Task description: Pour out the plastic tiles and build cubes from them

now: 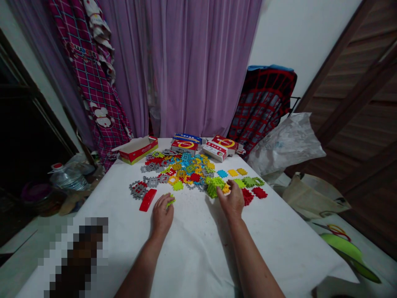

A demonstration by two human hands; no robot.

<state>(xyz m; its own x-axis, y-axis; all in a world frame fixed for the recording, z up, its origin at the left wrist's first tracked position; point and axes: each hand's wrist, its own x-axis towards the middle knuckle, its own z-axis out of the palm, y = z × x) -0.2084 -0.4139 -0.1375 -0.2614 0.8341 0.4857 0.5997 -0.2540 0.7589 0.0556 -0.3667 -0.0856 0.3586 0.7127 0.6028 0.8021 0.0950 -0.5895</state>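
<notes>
My left hand (162,212) is low over the white table, its fingers closed on a small lime-green interlocking tile (170,202) that shows past the fingertips. My right hand (233,200) grips the side of a lime-green cluster of joined tiles (214,187) between thumb and fingers; a yellow tile (226,188) shows by the fingers. Just beyond is a mixed heap of toothed plastic tiles (186,165) in grey, blue, yellow, red and green. A lone green tile (178,186) sits at its near edge. A red rectangular piece (148,200) lies left of my left hand.
Loose red tiles (259,192) and green tiles (248,182) lie to the right. An open red box (139,150) stands at the back left, several small cartons (215,150) at the back. Beyond the right edge are a plastic bag (282,145) and scissors (338,231).
</notes>
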